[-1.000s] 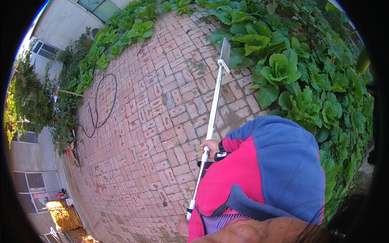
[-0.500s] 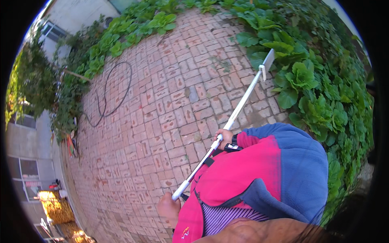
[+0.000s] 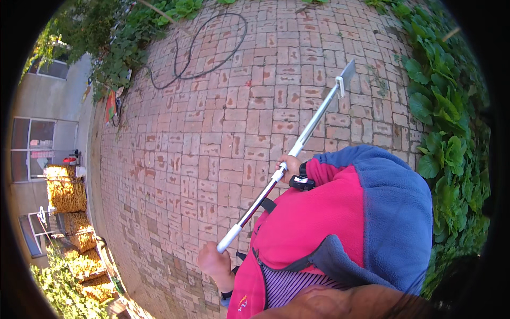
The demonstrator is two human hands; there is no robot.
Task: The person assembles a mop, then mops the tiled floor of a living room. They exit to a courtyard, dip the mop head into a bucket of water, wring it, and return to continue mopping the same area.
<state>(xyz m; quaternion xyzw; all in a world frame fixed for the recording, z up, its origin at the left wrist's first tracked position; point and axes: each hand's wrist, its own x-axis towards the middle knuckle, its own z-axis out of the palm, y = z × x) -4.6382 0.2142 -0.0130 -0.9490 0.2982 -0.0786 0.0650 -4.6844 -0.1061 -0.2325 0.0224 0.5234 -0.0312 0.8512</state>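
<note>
left hand (image 3: pixel 213 262) closed near the pole's lower end, grip itself hidden | pole (image 3: pixel 289 162) slants up-right over the brick paving (image 3: pixel 212 133) | right hand (image 3: pixel 289 166) clasps it mid-shaft | flat head (image 3: pixel 347 70) hangs over the bricks beside the plants (image 3: pixel 446 122) | likely light, stiff, smooth metal; two well-spaced holds suit it
</note>
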